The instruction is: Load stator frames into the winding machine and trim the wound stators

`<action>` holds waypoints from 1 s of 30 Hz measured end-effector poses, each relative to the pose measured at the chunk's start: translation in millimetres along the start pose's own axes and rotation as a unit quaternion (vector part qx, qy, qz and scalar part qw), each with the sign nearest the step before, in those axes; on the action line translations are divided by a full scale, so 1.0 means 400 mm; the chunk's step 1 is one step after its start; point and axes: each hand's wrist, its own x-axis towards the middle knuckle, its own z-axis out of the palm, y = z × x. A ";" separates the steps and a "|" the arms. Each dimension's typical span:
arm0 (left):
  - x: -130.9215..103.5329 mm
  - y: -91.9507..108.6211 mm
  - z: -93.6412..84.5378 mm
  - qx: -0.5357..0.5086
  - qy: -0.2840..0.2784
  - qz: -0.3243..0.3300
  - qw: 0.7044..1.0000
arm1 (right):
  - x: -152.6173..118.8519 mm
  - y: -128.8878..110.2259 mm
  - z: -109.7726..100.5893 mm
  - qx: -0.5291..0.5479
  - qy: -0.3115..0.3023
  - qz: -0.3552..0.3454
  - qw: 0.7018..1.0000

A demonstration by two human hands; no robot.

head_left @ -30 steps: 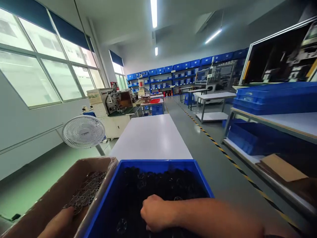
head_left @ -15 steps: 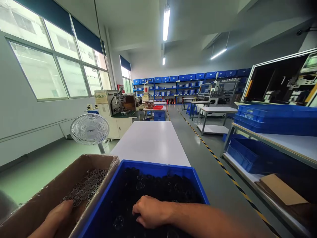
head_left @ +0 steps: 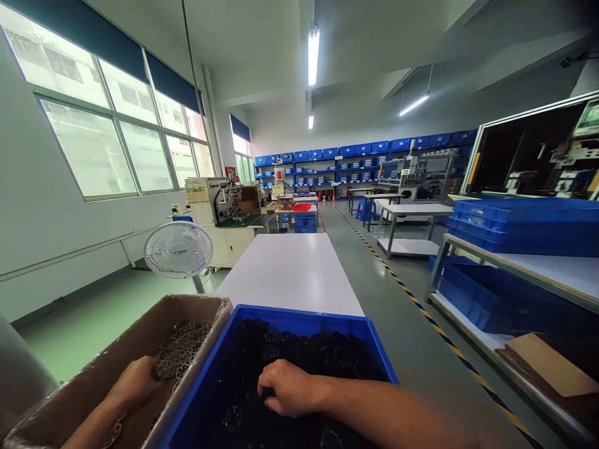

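Observation:
My left hand (head_left: 135, 380) is inside a plastic-lined cardboard box (head_left: 112, 337), at the edge of a pile of small metallic ring-like parts (head_left: 182, 349). Its fingertips are hidden against the pile. My right hand (head_left: 285, 388) reaches from the right over a blue bin (head_left: 304, 315) full of dark round parts (head_left: 243, 374), with some clear round ones (head_left: 233, 418) among them. The fingers of my right hand are curled down at the dark parts; whatever is between them cannot be made out.
Beyond the bin stretches a white table (head_left: 294, 268). A white fan (head_left: 178, 249) stands left of it. On the right, a workbench (head_left: 552, 262) carries blue crates (head_left: 524, 224). Machines and blue shelving (head_left: 322, 168) stand farther back.
My left hand has moved up and forward in the box, nearer the heap of rings. My right hand has shifted slightly, still curled over the dark parts. The view has tilted a little.

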 end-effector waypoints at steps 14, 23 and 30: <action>-0.511 0.143 -0.091 -0.504 0.081 -0.018 0.860 | -0.034 -0.225 -0.044 0.126 0.172 -0.094 0.972; -0.668 0.253 0.006 -0.659 -0.007 -0.050 0.751 | -0.129 -0.401 -0.023 0.268 0.261 -0.303 0.876; -0.676 0.263 0.047 -0.675 -0.031 -0.071 0.734 | -0.133 -0.388 -0.021 0.252 0.240 -0.305 0.886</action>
